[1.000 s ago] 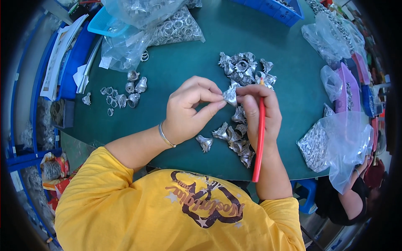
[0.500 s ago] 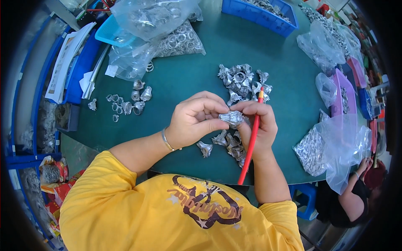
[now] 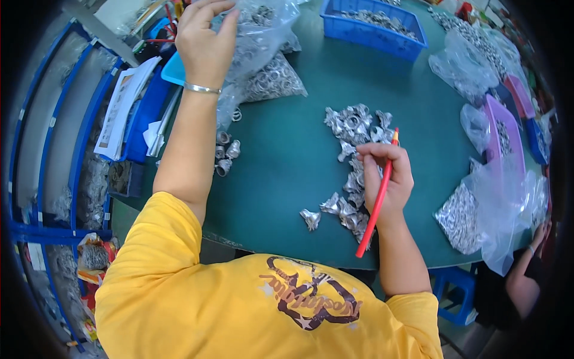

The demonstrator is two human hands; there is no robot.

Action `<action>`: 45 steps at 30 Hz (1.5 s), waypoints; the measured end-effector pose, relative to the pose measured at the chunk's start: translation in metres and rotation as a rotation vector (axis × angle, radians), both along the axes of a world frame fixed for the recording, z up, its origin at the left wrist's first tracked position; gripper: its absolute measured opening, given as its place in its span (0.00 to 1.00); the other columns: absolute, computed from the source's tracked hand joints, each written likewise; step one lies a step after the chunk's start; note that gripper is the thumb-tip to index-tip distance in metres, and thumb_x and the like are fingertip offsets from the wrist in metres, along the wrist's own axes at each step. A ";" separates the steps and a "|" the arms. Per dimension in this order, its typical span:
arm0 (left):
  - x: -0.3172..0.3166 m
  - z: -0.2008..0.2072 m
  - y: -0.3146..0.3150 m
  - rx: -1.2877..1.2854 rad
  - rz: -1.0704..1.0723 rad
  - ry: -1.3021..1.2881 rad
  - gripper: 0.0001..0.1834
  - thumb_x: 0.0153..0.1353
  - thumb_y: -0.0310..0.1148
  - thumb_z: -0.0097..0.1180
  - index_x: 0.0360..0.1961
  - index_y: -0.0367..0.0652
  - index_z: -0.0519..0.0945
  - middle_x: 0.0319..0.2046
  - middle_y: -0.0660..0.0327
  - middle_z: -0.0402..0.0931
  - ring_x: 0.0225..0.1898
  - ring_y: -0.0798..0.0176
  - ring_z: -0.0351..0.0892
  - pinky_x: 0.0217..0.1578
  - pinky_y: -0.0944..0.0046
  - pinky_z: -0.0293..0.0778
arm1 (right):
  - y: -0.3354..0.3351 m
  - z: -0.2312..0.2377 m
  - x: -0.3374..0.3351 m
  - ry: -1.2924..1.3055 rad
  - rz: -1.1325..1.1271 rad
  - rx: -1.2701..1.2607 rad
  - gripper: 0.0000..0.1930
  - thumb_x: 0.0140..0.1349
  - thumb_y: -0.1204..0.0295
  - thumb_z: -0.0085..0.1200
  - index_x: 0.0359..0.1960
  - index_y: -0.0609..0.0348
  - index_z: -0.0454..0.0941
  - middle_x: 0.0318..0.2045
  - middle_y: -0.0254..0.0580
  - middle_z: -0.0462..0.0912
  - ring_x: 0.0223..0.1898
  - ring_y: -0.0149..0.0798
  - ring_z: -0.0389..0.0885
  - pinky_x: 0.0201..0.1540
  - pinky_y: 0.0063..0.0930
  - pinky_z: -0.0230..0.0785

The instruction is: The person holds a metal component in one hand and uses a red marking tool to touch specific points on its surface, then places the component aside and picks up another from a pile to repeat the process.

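Observation:
In my right hand [image 3: 394,182] is a long red pencil [image 3: 374,212], its yellowish tip pointing away from me. Around and under that hand lie flared silvery metal pieces, in a far cluster [image 3: 350,121] and a near cluster [image 3: 347,210]. One loose piece [image 3: 310,219] sits to their left. My left hand [image 3: 205,42] is stretched out to the far left, above the clear plastic bags. Its thumb stands apart from its bent fingers, and nothing shows between them. Below its wrist, my forearm partly covers a small group of ring-shaped metal pieces [image 3: 223,152].
A clear bag of metal rings [image 3: 275,79] lies at the far left. Beyond stands a blue bin [image 3: 373,37] of metal parts. Right are a pink tray [image 3: 495,128] and a bag of silvery parts [image 3: 459,218]. Papers [image 3: 127,107] stand left; another person's arm [image 3: 526,281] shows right.
My left hand has left my right hand and swung far left over the bags. The metal piece held between my hands is no longer visible. My right hand still grips the pencil; the view has shifted slightly.

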State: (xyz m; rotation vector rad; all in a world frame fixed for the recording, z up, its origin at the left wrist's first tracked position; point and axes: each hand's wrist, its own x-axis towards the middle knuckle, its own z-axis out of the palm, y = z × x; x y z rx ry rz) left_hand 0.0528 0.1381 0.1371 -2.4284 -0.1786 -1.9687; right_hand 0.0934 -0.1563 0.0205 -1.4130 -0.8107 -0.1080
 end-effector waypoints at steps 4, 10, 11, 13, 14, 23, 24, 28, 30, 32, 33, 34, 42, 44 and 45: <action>0.018 -0.045 -0.086 -0.258 -0.472 0.451 0.05 0.51 0.29 0.63 0.28 0.40 0.81 0.27 0.60 0.78 0.27 0.66 0.76 0.28 0.69 0.72 | -0.004 -0.002 0.006 0.030 -0.007 0.071 0.07 0.57 0.86 0.50 0.36 0.64 0.73 0.32 0.43 0.81 0.31 0.31 0.80 0.36 0.21 0.72; 0.028 -0.131 -0.096 -0.413 -0.533 1.032 0.24 0.47 0.35 0.67 0.45 0.41 0.75 0.37 0.54 0.72 0.37 0.55 0.75 0.39 0.61 0.72 | -0.004 -0.002 0.007 0.088 -0.003 0.053 0.07 0.57 0.86 0.50 0.36 0.64 0.73 0.32 0.41 0.80 0.31 0.29 0.79 0.35 0.19 0.71; 0.022 -0.129 -0.095 -0.412 -0.535 1.035 0.24 0.47 0.35 0.67 0.45 0.41 0.75 0.37 0.54 0.72 0.37 0.55 0.75 0.39 0.61 0.72 | -0.004 -0.003 0.007 0.085 0.005 0.046 0.07 0.57 0.86 0.50 0.36 0.64 0.73 0.32 0.41 0.80 0.31 0.29 0.79 0.35 0.19 0.71; 0.003 -0.125 -0.097 -0.473 -0.519 1.139 0.22 0.45 0.32 0.69 0.42 0.41 0.75 0.33 0.56 0.72 0.34 0.56 0.74 0.37 0.61 0.72 | -0.004 -0.002 0.006 0.085 0.013 0.045 0.07 0.57 0.86 0.50 0.35 0.64 0.73 0.32 0.40 0.80 0.30 0.28 0.78 0.34 0.19 0.71; -0.007 -0.126 -0.100 -0.538 -0.551 1.101 0.20 0.43 0.31 0.70 0.37 0.40 0.75 0.30 0.57 0.73 0.33 0.56 0.74 0.36 0.61 0.72 | -0.004 -0.001 0.005 0.100 0.025 0.042 0.07 0.57 0.85 0.50 0.35 0.64 0.73 0.32 0.40 0.80 0.30 0.28 0.78 0.34 0.20 0.71; -0.056 -0.130 -0.148 -1.219 -0.904 0.723 0.16 0.49 0.17 0.63 0.41 0.34 0.76 0.40 0.63 0.69 0.41 0.71 0.73 0.41 0.71 0.74 | 0.000 0.001 -0.002 0.041 0.183 -0.189 0.10 0.53 0.83 0.57 0.38 0.63 0.74 0.32 0.43 0.79 0.32 0.32 0.80 0.36 0.22 0.73; -0.056 -0.129 -0.151 -1.300 -1.050 0.585 0.16 0.51 0.16 0.61 0.42 0.33 0.75 0.42 0.62 0.69 0.43 0.70 0.73 0.43 0.70 0.74 | -0.001 0.001 -0.002 0.027 0.209 -0.224 0.10 0.53 0.83 0.57 0.38 0.63 0.74 0.32 0.43 0.80 0.31 0.33 0.81 0.36 0.23 0.73; -0.064 -0.125 -0.154 -1.607 -1.171 0.614 0.18 0.52 0.17 0.61 0.45 0.32 0.73 0.40 0.60 0.73 0.43 0.69 0.75 0.45 0.69 0.74 | -0.005 -0.003 0.001 -0.029 0.233 -0.264 0.10 0.56 0.83 0.55 0.39 0.63 0.73 0.32 0.44 0.80 0.30 0.33 0.81 0.35 0.23 0.73; -0.066 -0.125 -0.153 -1.605 -1.159 0.608 0.18 0.52 0.16 0.61 0.44 0.31 0.73 0.39 0.60 0.74 0.42 0.69 0.75 0.45 0.69 0.74 | 0.000 -0.007 -0.001 -0.015 0.177 -0.154 0.10 0.60 0.82 0.51 0.43 0.64 0.73 0.33 0.45 0.80 0.31 0.34 0.80 0.36 0.23 0.73; -0.066 -0.127 -0.152 -1.604 -1.146 0.598 0.17 0.52 0.16 0.61 0.44 0.31 0.74 0.39 0.59 0.74 0.41 0.69 0.76 0.44 0.69 0.73 | -0.002 0.003 -0.006 0.057 0.098 -0.152 0.15 0.63 0.79 0.47 0.51 0.66 0.72 0.33 0.47 0.79 0.33 0.37 0.78 0.38 0.25 0.70; -0.066 -0.127 -0.151 -1.519 -1.104 0.591 0.16 0.52 0.18 0.62 0.42 0.32 0.74 0.38 0.59 0.76 0.40 0.71 0.77 0.42 0.71 0.75 | -0.008 0.008 -0.002 -0.082 0.083 -0.200 0.16 0.61 0.79 0.48 0.52 0.66 0.72 0.32 0.47 0.79 0.32 0.37 0.78 0.36 0.25 0.70; -0.067 -0.128 -0.151 -1.434 -1.061 0.585 0.15 0.52 0.20 0.63 0.41 0.32 0.75 0.37 0.60 0.77 0.38 0.73 0.78 0.40 0.73 0.76 | -0.012 0.011 0.003 -0.222 0.069 -0.245 0.17 0.60 0.78 0.48 0.52 0.67 0.72 0.31 0.47 0.79 0.31 0.37 0.77 0.35 0.26 0.69; -0.069 -0.130 -0.149 -1.181 -0.980 0.628 0.17 0.47 0.13 0.63 0.40 0.33 0.77 0.40 0.57 0.72 0.41 0.68 0.76 0.42 0.71 0.73 | -0.013 0.000 -0.006 -0.161 0.137 -0.058 0.02 0.52 0.80 0.52 0.25 0.60 0.73 0.22 0.41 0.76 0.24 0.37 0.71 0.33 0.30 0.63; -0.069 -0.130 -0.150 -1.148 -0.948 0.652 0.17 0.47 0.13 0.63 0.39 0.33 0.77 0.40 0.57 0.72 0.41 0.67 0.76 0.42 0.71 0.74 | -0.012 -0.001 -0.007 -0.162 0.133 -0.070 0.03 0.51 0.80 0.53 0.25 0.59 0.73 0.21 0.40 0.75 0.24 0.39 0.71 0.33 0.30 0.62; -0.069 -0.129 -0.150 -1.149 -0.947 0.652 0.17 0.47 0.13 0.63 0.39 0.33 0.77 0.40 0.57 0.72 0.41 0.67 0.76 0.42 0.71 0.74 | -0.012 0.000 -0.007 -0.169 0.137 -0.074 0.03 0.51 0.80 0.53 0.25 0.60 0.73 0.22 0.40 0.75 0.24 0.39 0.71 0.33 0.31 0.62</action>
